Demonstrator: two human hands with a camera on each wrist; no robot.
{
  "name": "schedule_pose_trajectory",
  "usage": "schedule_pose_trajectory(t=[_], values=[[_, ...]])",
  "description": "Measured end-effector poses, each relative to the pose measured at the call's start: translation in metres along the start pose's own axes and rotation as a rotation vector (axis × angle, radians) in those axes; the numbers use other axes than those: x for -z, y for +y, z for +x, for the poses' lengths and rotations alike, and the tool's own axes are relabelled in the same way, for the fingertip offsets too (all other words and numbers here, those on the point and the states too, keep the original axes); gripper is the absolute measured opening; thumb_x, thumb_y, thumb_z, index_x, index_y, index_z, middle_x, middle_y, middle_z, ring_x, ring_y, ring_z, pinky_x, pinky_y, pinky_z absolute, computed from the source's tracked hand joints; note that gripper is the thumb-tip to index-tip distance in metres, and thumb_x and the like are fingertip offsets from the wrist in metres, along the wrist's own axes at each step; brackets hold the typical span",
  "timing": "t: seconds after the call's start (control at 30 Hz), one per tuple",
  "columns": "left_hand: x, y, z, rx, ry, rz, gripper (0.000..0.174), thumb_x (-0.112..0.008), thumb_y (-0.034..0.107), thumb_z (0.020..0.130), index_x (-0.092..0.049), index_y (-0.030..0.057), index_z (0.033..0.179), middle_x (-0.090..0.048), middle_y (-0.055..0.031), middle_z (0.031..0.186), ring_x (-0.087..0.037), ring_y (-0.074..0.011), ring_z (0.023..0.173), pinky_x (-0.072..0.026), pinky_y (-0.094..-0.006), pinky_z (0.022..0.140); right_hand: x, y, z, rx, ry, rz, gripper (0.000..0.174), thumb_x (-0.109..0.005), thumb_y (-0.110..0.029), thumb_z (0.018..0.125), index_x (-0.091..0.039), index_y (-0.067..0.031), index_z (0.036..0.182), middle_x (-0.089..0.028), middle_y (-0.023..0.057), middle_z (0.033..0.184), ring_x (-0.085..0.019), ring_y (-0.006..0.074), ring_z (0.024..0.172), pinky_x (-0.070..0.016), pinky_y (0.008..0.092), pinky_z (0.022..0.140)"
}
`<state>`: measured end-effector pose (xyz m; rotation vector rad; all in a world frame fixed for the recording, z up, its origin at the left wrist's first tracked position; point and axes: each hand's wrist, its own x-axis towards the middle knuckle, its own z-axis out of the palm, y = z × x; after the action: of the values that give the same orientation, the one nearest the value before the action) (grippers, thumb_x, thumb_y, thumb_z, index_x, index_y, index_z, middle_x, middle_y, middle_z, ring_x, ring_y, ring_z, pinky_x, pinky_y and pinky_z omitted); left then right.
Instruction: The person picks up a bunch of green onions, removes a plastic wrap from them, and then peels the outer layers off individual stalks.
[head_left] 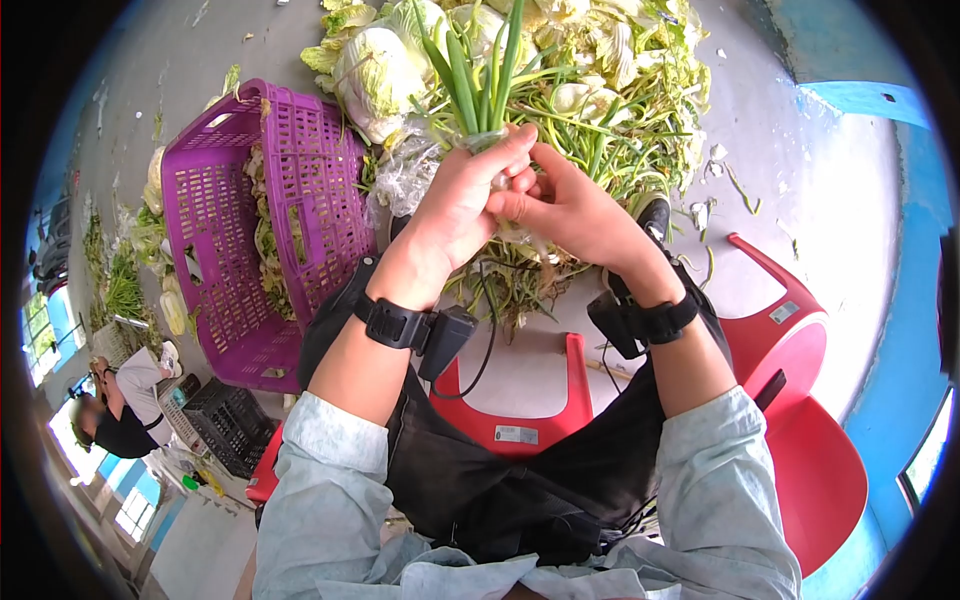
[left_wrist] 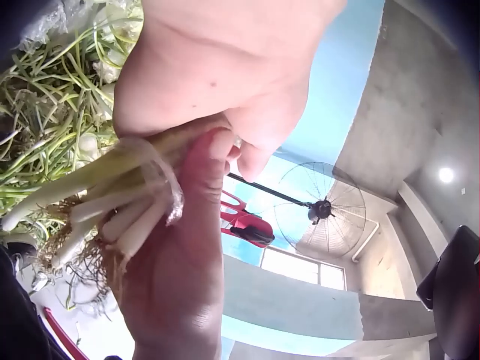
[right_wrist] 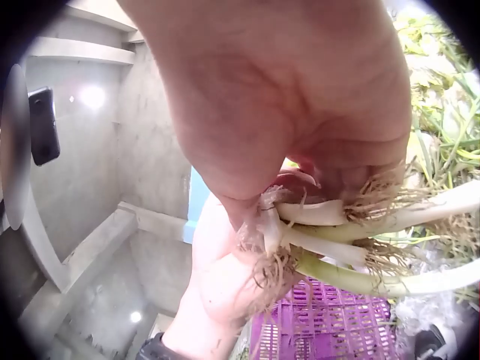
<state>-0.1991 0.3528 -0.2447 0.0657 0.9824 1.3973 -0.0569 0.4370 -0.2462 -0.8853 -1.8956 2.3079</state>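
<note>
A bunch of green onions (head_left: 475, 85) is held between both hands, green leaves pointing away and the white root ends toward the body. My left hand (head_left: 460, 200) grips the bunch around its stems. Clear plastic film (left_wrist: 161, 180) loops round the stems just above the white ends. My right hand (head_left: 585, 220) meets the left at the bunch, its thumb and curled fingers pinching the film against the stems. Stringy roots (right_wrist: 375, 199) hang from the white ends in the right wrist view. The overlapping hands hide part of the wrapped stems.
Ahead lies a heap of loose green onions (head_left: 610, 150) with napa cabbages (head_left: 375, 80) behind it. A purple crate (head_left: 335, 185) stands at left beside crumpled clear plastic (head_left: 405, 165). Red seats (head_left: 820, 460) are close by. Farther left, a person (head_left: 125, 415) sits near a black crate (head_left: 230, 425).
</note>
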Motion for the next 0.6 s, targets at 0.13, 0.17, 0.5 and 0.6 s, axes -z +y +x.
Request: schedule_pose_trajectory(t=[0.13,0.17,0.5,0.6], values=[[0.001,-0.002,0.000,0.007,0.017,0.015,0.034,-0.066,0.028,0.101,-0.044,0.0184,0.078,-0.036,0.0080,0.063,-0.037,-0.0057,0.059,-0.0367,-0.0250,0.061,-0.006,0.019,0.004,0.107,-0.004,-0.050,0.049,-0.082,-0.030,0.090,-0.057,0.0014,0.118,-0.068,0.0052,0.097,-0.062,0.0127,0.087,-0.0534,0.0302,0.080],[0.003,-0.001,0.000,0.013,0.001,-0.010,0.036,-0.068,0.030,0.100,-0.044,0.0179,0.076,-0.035,0.0080,0.062,-0.037,-0.0058,0.059,-0.0358,-0.0250,0.060,-0.006,0.017,0.005,0.097,-0.015,-0.062,0.050,-0.083,-0.030,0.089,-0.057,0.0017,0.118,-0.068,0.0056,0.098,-0.062,0.0129,0.087,-0.0534,0.0306,0.081],[-0.009,0.002,-0.005,-0.190,0.060,0.094,0.031,-0.064,0.034,0.103,-0.053,0.0135,0.083,-0.045,0.0041,0.072,-0.046,-0.0097,0.068,-0.0448,-0.0283,0.072,-0.004,0.003,-0.002,0.006,-0.014,-0.186,0.045,-0.077,-0.025,0.089,-0.057,-0.0004,0.122,-0.067,0.0107,0.095,-0.066,0.0196,0.085,-0.0530,0.0351,0.076],[-0.007,0.001,-0.003,-0.269,0.121,0.239,0.025,-0.069,0.030,0.101,-0.057,0.0103,0.090,-0.050,0.0022,0.077,-0.050,-0.0118,0.073,-0.0468,-0.0302,0.077,-0.006,0.005,-0.004,0.116,0.135,-0.464,0.047,-0.075,-0.029,0.087,-0.059,-0.0020,0.121,-0.070,0.0208,0.087,-0.070,0.0343,0.079,-0.0543,0.0439,0.072]])
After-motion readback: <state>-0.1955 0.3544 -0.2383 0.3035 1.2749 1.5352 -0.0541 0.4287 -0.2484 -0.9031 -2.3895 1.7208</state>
